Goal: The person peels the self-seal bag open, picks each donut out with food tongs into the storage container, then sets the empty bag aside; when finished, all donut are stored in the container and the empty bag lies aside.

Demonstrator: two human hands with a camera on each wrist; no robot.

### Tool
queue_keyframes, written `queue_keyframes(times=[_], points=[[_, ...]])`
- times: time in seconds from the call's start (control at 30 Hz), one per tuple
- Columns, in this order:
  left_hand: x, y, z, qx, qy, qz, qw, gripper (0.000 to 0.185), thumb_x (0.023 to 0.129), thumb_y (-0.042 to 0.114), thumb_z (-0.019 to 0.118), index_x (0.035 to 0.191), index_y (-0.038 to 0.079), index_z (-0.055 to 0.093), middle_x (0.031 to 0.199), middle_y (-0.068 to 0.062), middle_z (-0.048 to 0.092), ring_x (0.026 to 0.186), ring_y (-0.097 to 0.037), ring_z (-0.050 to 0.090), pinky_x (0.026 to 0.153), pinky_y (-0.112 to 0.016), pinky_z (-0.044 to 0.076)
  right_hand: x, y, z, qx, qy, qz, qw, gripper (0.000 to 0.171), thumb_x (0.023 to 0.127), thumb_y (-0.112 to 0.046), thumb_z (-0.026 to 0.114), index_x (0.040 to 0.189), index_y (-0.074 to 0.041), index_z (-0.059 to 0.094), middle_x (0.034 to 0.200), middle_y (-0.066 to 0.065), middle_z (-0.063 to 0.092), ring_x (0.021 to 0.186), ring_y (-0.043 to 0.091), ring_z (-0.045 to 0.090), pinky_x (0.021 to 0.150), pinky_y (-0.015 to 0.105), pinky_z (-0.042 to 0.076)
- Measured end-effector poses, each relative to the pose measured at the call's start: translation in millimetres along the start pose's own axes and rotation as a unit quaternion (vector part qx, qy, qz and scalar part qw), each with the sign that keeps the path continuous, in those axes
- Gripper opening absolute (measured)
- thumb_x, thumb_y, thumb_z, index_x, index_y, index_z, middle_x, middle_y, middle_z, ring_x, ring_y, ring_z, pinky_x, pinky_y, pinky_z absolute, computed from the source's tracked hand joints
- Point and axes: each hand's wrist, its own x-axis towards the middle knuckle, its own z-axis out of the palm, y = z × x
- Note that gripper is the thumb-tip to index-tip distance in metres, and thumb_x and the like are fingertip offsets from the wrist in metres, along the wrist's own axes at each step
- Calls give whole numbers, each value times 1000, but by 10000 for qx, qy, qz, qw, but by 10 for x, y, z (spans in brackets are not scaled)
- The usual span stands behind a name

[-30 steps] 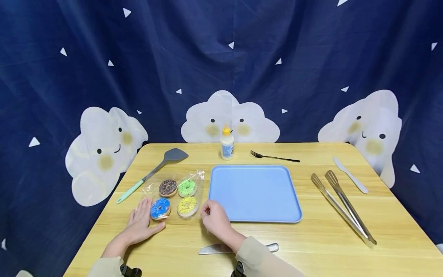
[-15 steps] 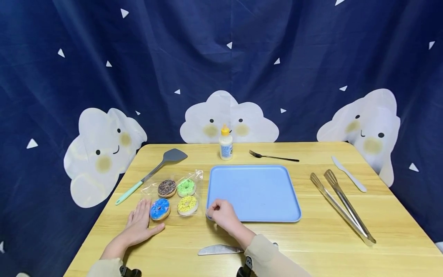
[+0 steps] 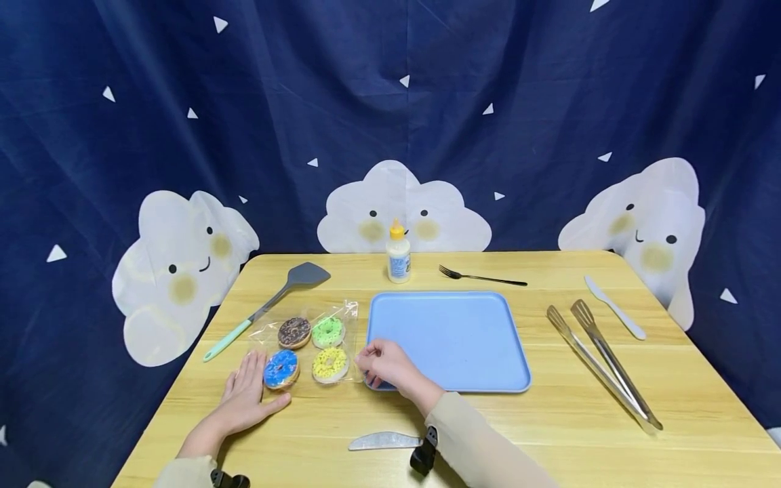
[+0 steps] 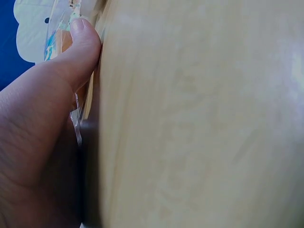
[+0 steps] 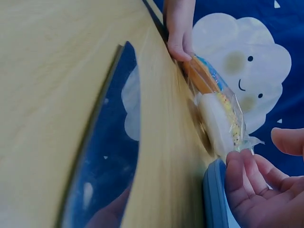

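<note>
Clear donut bag (image 3: 308, 342), left hand (image 3: 247, 396) steadying, right hand (image 3: 381, 364) pinching its corner

We are wearing pale beige long sleeves (image 3: 482, 444) reaching the wrists. We are carrying small black camera mounts strapped under each wrist (image 3: 422, 455), and our two hands (image 3: 247, 396) are showing bare, without gloves or rings.

The table (image 3: 549, 434) is pale, smooth wood with visible grain. The bag (image 3: 317, 342) is clear glossy plastic film, crinkled. The tray (image 3: 464, 339) looks matt blue plastic. The tongs (image 3: 601, 366) and knife (image 3: 381, 441) are shiny metal. The backdrop (image 3: 366, 102) is creased cloth.
</note>
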Motion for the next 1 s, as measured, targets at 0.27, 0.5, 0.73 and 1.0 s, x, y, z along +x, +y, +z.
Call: queue_keyframes(times=[0.27,0.5,0.73,1.0], points=[[-8,75,-31,-63,45,105,9999,109,81,64,54,146,-3,-3,149,-28,-12,136,-41,-12,101,-64,-9,174,-36,98,-28,263,28,9996,17,86,-15,66,83,-1,58,60,8,53,50,15,49,45,27,44],[26,70,-17,-26,-32,-14,10000,111,80,65,55,146,-4,-3,150,-26,-12,136,-40,-11,101,-64,-8,226,-16,129,-123,427,80,9990,11,82,-6,65,76,1,60,60,9,56,49,15,50,44,25,44],[-1,46,-24,-31,16,-70,10000,112,80,65,56,145,-5,-1,149,-27,-11,136,-42,-10,101,-63,-8,215,-16,109,-155,325,66,9993,10,82,-1,61,74,5,62,54,7,54,47,13,50,42,22,42],[-32,53,-15,-63,88,-81,9999,111,80,64,56,145,-5,-2,149,-28,-12,136,-41,-11,102,-61,-11,158,29,16,96,289,53,9995,15,84,0,57,77,13,61,65,12,60,46,14,52,44,25,47]])
